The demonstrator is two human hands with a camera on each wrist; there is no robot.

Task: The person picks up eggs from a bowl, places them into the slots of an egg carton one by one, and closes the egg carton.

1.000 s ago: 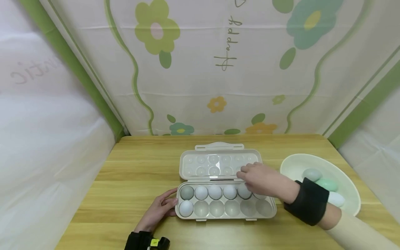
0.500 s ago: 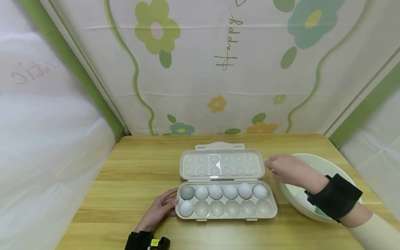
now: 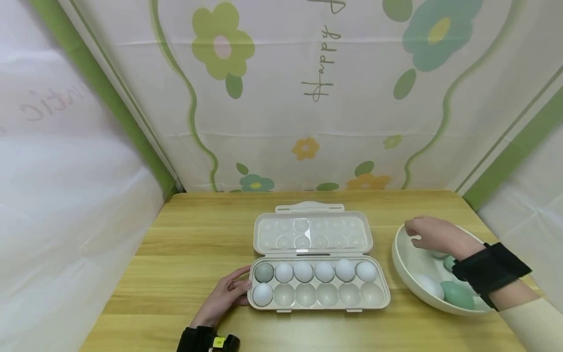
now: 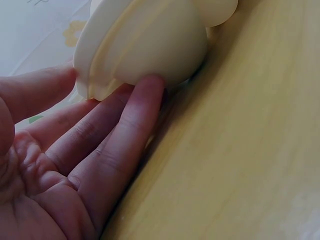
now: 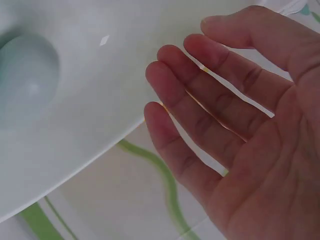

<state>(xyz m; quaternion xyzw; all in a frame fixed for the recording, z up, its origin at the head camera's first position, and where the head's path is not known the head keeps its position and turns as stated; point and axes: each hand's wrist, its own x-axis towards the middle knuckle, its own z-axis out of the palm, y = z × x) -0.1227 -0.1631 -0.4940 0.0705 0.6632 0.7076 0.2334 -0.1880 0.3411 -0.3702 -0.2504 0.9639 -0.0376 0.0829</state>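
A cream egg box (image 3: 318, 304) lies open on the table, its clear lid (image 3: 313, 233) folded back. Its back row is filled with eggs, a grey-green egg (image 3: 264, 272) at the left end and white ones beside it. One white egg (image 3: 262, 295) sits in the front row's left cup. My left hand (image 3: 224, 296) touches the box's left end, thumb at the rim and fairly straight fingers (image 4: 117, 130) against the side and underside. My right hand (image 3: 435, 235) is over the far left rim of the pale bowl (image 3: 406, 266), fingers loosely bent with nothing in them.
In the bowl lie a white egg (image 3: 430, 287), a green egg (image 3: 457, 295) and others partly hidden under my right wrist. Wooden tabletop (image 3: 189, 244) surrounds the box. A flower-print cloth (image 3: 264, 112) hangs behind the table.
My right hand has left the box's right end and moved right to the bowl, leaving a white egg visible in the last back cup. The bowl's eggs have shifted. The left hand stays put.
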